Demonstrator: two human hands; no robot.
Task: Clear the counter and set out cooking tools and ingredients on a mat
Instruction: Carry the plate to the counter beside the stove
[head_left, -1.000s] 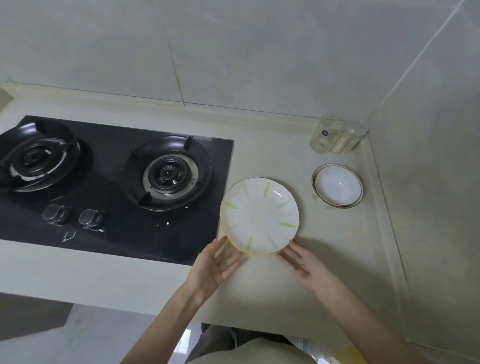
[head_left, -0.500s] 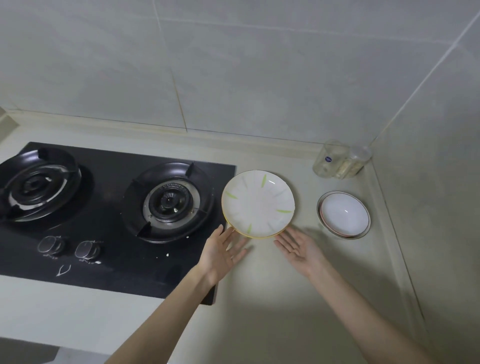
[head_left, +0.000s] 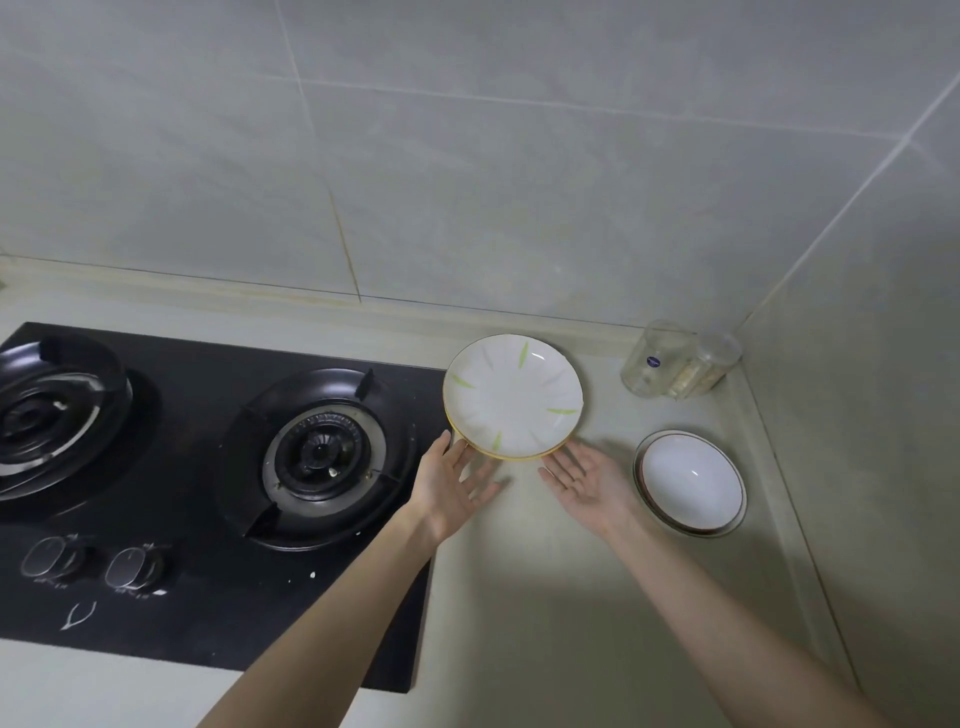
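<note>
White plate w/ green marks on counter beside hob, L hand & R hand fingers straight, palms up, gripping nothing, tips at plate's near rim, bowl to R

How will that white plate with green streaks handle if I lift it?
The plate looks glazed ceramic, so probably stiff, fragile and a bit slick. A yellow rim beneath suggests a stack, likely heavier and apt to slide apart.

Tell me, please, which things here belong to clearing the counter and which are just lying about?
In the job: plate stack, with left hand and right hand open at its near rim; probably also the bowl and glass jars.
Just there: gas hob, wall tiles.
</note>
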